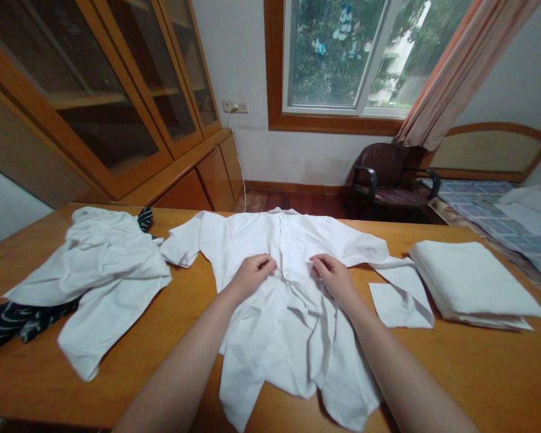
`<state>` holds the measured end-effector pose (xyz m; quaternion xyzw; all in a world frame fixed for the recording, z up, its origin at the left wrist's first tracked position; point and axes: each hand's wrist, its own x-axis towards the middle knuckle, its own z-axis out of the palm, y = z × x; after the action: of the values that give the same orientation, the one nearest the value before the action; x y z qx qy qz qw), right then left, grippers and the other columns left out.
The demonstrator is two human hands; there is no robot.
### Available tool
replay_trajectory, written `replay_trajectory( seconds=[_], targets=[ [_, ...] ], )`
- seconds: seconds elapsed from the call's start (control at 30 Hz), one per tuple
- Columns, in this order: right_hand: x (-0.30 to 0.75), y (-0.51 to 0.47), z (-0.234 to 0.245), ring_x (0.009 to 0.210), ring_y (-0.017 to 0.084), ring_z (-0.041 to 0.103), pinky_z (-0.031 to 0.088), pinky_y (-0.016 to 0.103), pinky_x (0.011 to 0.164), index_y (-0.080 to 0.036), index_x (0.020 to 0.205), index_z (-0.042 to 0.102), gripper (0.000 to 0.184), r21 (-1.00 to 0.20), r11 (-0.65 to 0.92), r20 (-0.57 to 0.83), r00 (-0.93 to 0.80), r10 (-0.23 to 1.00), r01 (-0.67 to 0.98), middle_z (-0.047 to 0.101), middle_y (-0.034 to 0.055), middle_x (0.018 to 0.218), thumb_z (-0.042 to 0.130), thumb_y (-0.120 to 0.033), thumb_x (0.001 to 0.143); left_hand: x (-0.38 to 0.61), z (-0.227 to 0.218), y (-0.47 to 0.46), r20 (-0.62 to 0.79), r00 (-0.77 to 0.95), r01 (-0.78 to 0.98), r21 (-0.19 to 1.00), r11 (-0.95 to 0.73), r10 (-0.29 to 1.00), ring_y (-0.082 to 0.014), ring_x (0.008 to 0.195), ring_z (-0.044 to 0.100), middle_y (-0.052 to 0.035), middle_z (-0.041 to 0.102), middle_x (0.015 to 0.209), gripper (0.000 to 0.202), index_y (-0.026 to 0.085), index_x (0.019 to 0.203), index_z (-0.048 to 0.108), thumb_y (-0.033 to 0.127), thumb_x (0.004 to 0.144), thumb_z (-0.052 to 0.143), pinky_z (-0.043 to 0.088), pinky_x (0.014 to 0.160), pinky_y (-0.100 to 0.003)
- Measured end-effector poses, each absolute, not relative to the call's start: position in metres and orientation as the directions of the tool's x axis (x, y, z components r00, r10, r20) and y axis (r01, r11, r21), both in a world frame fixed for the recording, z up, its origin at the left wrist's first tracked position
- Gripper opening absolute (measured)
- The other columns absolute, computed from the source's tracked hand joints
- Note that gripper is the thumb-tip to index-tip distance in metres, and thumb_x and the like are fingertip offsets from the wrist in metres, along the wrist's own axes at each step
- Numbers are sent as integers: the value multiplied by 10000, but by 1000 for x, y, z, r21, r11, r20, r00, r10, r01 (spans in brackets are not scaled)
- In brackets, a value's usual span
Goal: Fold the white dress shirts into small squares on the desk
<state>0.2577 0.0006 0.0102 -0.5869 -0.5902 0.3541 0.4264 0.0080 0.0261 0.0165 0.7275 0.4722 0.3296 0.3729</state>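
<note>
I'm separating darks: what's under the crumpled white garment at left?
Black striped fabric sticks out at its near-left edge; a small striped piece shows by its far-right side. The white garment hides whether they join, and anything else beneath.

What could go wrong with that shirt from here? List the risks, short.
1. The shirt lies bunched below the left hand and right hand; pressing there might set creases.
2. One sleeve is bent near the folded cloth; pulling it could twist it further.
3. Its lower hem lies close to the front of the table, so a tug that way may make it slip.
</note>
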Motion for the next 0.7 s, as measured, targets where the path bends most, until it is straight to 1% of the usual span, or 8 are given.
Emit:
replay_trajectory(
  seconds=[0.13, 0.27, 0.37, 0.43, 0.5, 0.57, 0.63, 0.7],
  targets=[
    [276, 10, 10, 763, 192, 624, 467, 309, 739, -206, 867, 699, 257, -851, 116, 142, 13, 990, 512, 700, 27, 806, 551, -416, 872, 0, 13, 32, 177, 320, 507, 798, -326, 931, -159, 761, 619, -12, 697, 778, 270, 185, 786, 669, 352, 916, 503, 468, 741, -266],
    [286, 10, 11, 802, 198, 624, 473, 328, 778, -207, 909, 718, 217, -793, 176, 143, -103, 984, 584, 711, 37, 881, 606, -375, 831, -7, 11, 36, 218, 310, 571, 736, -365, 925, -190, 884, 653, -38, 740, 915, 239, 203, 894, 721, 321, 913, 513, 491, 841, -309],
    [289, 5, 15, 848, 199, 629, 469, 328, 810, -203, 871, 730, 182, -801, 228, 132, -208, 969, 554, 709, 51, 930, 651, -356, 813, -9, 8, 39, 297, 357, 589, 664, -460, 886, -218, 1040, 643, -52, 751, 1058, 229, 220, 970, 745, 290, 911, 535, 468, 987, -375],
    [290, -2, 22, 886, 202, 631, 465, 320, 821, -194, 827, 732, 186, -829, 243, 117, -269, 956, 503, 704, 66, 982, 671, -369, 818, -8, 4, 41, 327, 414, 603, 600, -525, 850, -231, 1165, 605, -50, 733, 1172, 239, 231, 1025, 749, 282, 918, 541, 427, 1067, -413],
    [290, -10, 31, 859, 196, 625, 466, 305, 780, -186, 801, 732, 219, -853, 234, 95, -301, 949, 466, 693, 68, 960, 684, -399, 824, -7, 0, 41, 312, 453, 642, 536, -548, 835, -243, 1289, 537, -42, 680, 1300, 281, 245, 1132, 730, 288, 919, 553, 377, 1127, -439],
    [291, -21, 43, 783, 181, 606, 461, 287, 718, -184, 771, 726, 246, -853, 230, 66, -342, 938, 468, 672, 50, 866, 690, -421, 828, -5, -3, 42, 273, 458, 697, 481, -532, 846, -256, 1377, 460, -34, 612, 1401, 347, 260, 1239, 686, 304, 920, 558, 313, 1176, -465],
    [291, -32, 54, 717, 166, 587, 451, 272, 670, -190, 762, 725, 256, -840, 234, 17, -409, 912, 488, 653, 29, 788, 688, -433, 834, -4, -4, 42, 240, 448, 738, 445, -507, 861, -261, 1423, 406, -29, 558, 1461, 383, 270, 1298, 650, 321, 934, 541, 254, 1206, -479],
    [291, -44, 63, 685, 162, 587, 444, 261, 641, -199, 793, 737, 243, -827, 229, -48, -471, 881, 513, 660, 21, 760, 684, -432, 838, -2, -4, 42, 222, 443, 758, 424, -495, 868, -258, 1442, 381, -24, 529, 1488, 393, 279, 1323, 630, 329, 950, 517, 224, 1218, -481]
  ],
)
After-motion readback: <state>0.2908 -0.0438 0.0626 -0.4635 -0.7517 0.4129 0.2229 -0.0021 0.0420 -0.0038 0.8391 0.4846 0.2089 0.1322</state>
